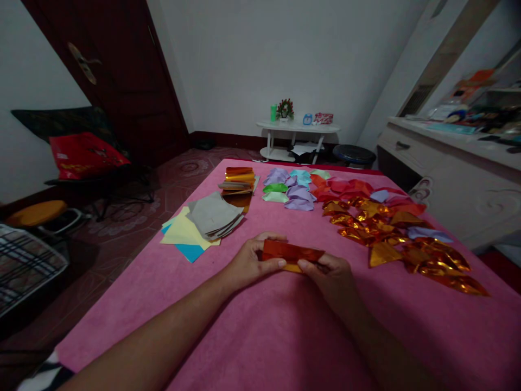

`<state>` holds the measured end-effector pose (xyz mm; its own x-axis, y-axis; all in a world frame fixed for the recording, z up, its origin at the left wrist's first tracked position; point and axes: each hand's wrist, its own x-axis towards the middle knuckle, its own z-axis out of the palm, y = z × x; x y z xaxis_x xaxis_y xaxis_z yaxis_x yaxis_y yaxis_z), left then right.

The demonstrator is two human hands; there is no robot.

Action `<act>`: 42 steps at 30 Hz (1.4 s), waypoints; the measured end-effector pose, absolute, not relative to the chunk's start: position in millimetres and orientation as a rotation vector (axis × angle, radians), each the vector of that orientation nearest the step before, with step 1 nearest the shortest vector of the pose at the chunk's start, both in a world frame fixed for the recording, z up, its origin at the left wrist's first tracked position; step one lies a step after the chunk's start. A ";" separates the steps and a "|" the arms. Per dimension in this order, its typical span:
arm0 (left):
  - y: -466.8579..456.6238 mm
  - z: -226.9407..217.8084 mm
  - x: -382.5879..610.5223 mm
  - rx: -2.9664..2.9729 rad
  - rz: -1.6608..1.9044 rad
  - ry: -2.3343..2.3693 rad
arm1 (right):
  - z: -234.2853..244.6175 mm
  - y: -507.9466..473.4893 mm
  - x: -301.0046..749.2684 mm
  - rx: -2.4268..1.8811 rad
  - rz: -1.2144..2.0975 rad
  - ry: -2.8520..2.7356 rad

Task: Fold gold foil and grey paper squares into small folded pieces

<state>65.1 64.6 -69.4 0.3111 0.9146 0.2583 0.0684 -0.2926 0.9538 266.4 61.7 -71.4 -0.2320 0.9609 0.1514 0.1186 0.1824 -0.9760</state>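
Observation:
Both hands pinch a folded strip of shiny red foil paper (pixel 291 253) low over the pink tablecloth (pixel 260 336). My left hand (pixel 249 263) grips its left end with thumb under and fingers curled over. My right hand (pixel 330 274) holds the right end, fingers closed on it. A gold underside shows at the strip's lower edge.
A stack of grey, yellow and blue paper sheets (pixel 199 224) lies to the left. Gold foil sheets (pixel 238 182) sit behind it. Folded purple and green pieces (pixel 290 190), red ones (pixel 350 190) and gold ones (pixel 407 239) spread to the right. A white dresser (pixel 451 179) stands right.

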 end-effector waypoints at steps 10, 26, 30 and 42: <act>62.2 -71.8 71.8 1.395 1.085 0.922 | -74.2 65.8 266.3 -1.035 1.038 -1.647; 67.5 -71.0 67.7 1.686 1.311 1.126 | -74.6 61.4 269.6 -1.000 0.625 -1.721; 69.1 -76.4 67.1 1.650 1.286 1.139 | -72.9 58.8 272.1 -1.023 0.499 -1.680; 66.8 -69.7 68.4 1.350 1.267 0.958 | -77.2 64.1 265.5 -0.997 0.718 -1.699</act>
<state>68.4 66.8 -69.7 0.1343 0.9732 0.1868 -0.0853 -0.1764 0.9806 265.5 64.1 -77.2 -0.1621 0.8750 0.4561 0.2829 0.4840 -0.8281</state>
